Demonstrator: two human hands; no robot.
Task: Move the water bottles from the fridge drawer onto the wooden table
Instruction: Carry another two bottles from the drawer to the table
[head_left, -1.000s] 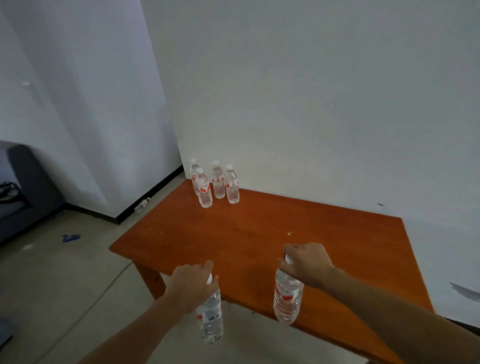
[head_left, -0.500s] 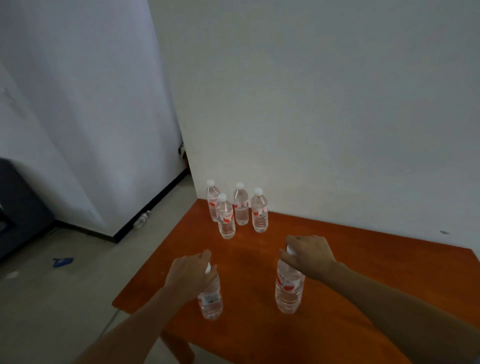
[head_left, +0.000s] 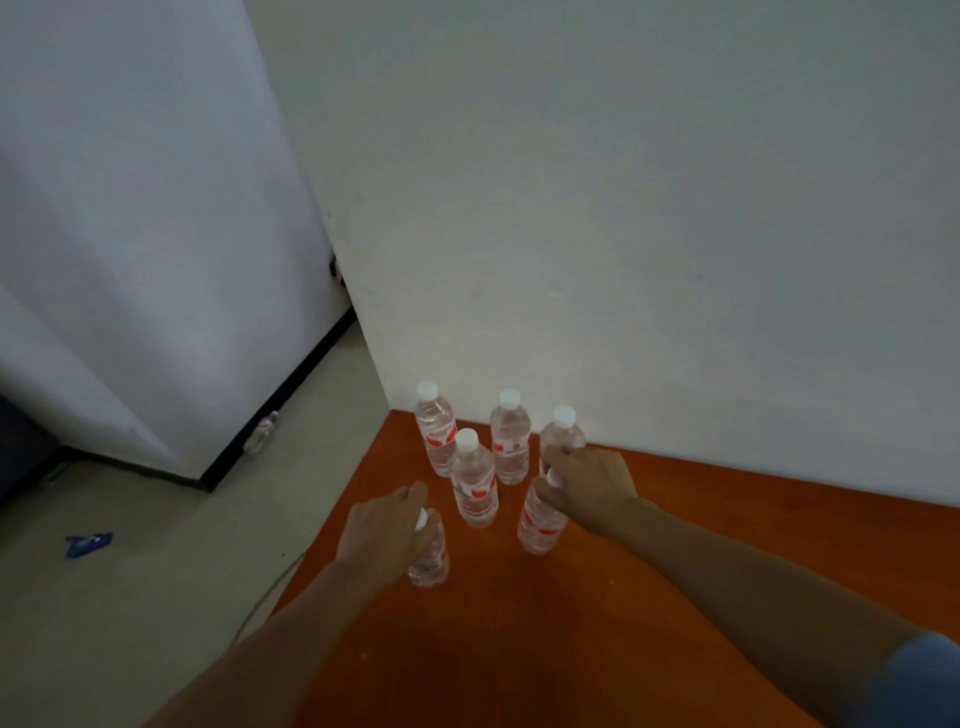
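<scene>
My left hand (head_left: 387, 530) grips the cap end of a clear water bottle (head_left: 430, 558) with a red-and-white label, upright over the wooden table (head_left: 519, 649) near its left edge. My right hand (head_left: 587, 488) holds a second bottle (head_left: 537, 525) by its top, just right of the standing group. Several more bottles stand at the table's far left corner: one in front (head_left: 472, 486), one at the back left (head_left: 435, 434), one at the back middle (head_left: 510, 441), one at the back right (head_left: 562, 434) partly behind my right hand. Whether the held bottles touch the table I cannot tell.
White walls (head_left: 623, 208) close off the table's far side. On the grey floor lie a stray bottle (head_left: 261, 431) by the black skirting and a blue scrap (head_left: 88, 543). A cable (head_left: 270, 592) runs along the floor beside the table.
Both hands have carried their bottles forward over the table, up to the standing group at the far corner. The view has moved closer to the table.
</scene>
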